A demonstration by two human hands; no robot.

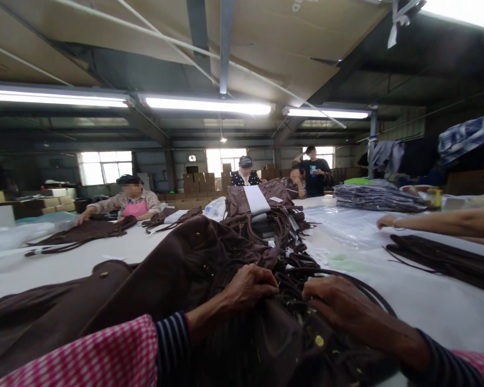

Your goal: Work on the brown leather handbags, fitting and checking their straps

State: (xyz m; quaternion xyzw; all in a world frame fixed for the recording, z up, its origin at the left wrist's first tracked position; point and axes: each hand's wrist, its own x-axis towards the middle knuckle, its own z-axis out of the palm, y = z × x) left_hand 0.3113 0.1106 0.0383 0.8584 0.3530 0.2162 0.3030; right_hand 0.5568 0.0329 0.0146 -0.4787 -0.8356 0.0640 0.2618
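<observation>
Dark brown bags with thin straps and brass-coloured studs fill the near middle of the table. My left hand (252,287) is closed on the edge of a brown bag (272,333), its fingers bent around the material. Just to the right, my right hand (334,301) is curled over the same bag's straps and upper edge; its fingertips are partly hidden. Beyond both hands rises a pile of brown bags (236,201) with white paper bands. More brown material (145,279) spreads out to the left.
On the white table (439,301), another person's arm (447,221) reaches in from the right above folded brown bags (447,258). Plastic-wrapped bags (375,194) lie behind. A person (135,204) handles a brown bag at the left. Other people are at the far end.
</observation>
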